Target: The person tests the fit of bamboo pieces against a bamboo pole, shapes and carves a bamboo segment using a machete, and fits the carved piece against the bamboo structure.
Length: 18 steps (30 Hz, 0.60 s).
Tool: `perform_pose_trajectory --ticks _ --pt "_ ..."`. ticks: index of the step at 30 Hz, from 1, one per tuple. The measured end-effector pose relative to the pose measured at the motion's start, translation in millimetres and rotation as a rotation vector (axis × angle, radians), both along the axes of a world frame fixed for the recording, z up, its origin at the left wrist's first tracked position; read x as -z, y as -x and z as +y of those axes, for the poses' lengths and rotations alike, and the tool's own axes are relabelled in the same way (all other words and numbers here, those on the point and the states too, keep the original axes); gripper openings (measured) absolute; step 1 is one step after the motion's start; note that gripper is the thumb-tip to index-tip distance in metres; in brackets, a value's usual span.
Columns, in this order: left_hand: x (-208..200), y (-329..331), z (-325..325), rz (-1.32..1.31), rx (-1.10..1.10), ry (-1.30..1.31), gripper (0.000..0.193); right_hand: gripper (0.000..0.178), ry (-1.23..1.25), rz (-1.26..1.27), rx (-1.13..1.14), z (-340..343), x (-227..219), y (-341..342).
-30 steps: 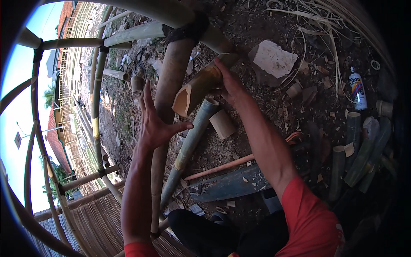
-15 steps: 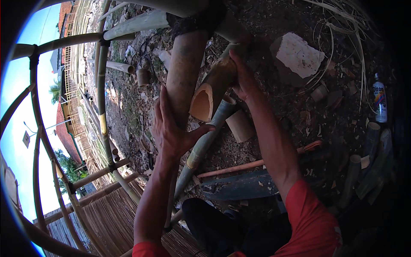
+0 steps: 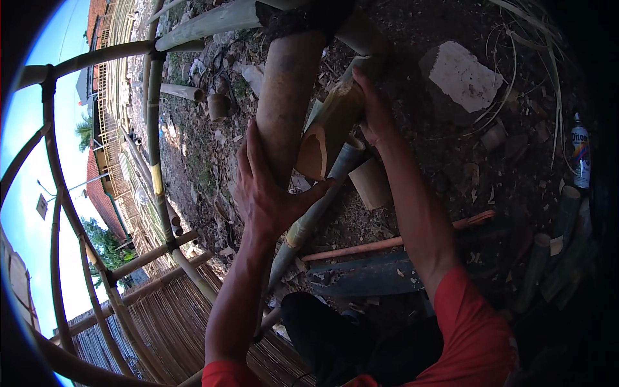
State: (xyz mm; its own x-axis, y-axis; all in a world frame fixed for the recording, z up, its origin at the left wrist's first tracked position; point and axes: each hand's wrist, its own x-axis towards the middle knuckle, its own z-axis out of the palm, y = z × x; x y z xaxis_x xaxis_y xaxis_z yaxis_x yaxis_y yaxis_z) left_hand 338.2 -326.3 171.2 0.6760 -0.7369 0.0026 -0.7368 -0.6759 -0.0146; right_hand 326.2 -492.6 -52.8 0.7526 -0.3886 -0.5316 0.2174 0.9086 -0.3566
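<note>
A thick upright bamboo post [image 3: 284, 103] stands before me, bound at its top with black lashing [image 3: 300, 22]. My left hand [image 3: 271, 197] lies along the left side of this post, fingers stretched and thumb spread out to the right. My right hand [image 3: 375, 109] grips a short bamboo piece [image 3: 336, 119] from its right side. The slanted, scooped end of that piece faces me, showing its pale hollow inside, right beside the post. Its far end reaches toward another bamboo pole [image 3: 364, 35]; whether they touch, I cannot tell. My right fingertips are partly hidden.
A slanting green bamboo pole [image 3: 309, 219] passes below the piece, near a short bamboo offcut [image 3: 372, 185]. A wooden handle [image 3: 361, 248], a spray can [image 3: 581, 155] and a pale flat slab [image 3: 465, 77] lie rightward. A bamboo frame [image 3: 155, 122] stands left.
The view has shifted slightly, moving most things a little to the right. The bamboo piece has turned or tilted a little in my right hand. My left hand stays against the post.
</note>
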Motion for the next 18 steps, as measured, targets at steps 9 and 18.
perform_pose_trajectory --ticks 9,18 --pt "-0.2 5.0 -2.2 0.009 -0.019 -0.009 0.141 0.05 0.002 0.042 0.02 2.3 -1.7 -1.8" --pt "-2.8 6.8 -4.8 0.022 -0.042 0.003 0.135 0.082 0.069 0.057 0.031 4.9 -0.3 -5.6"
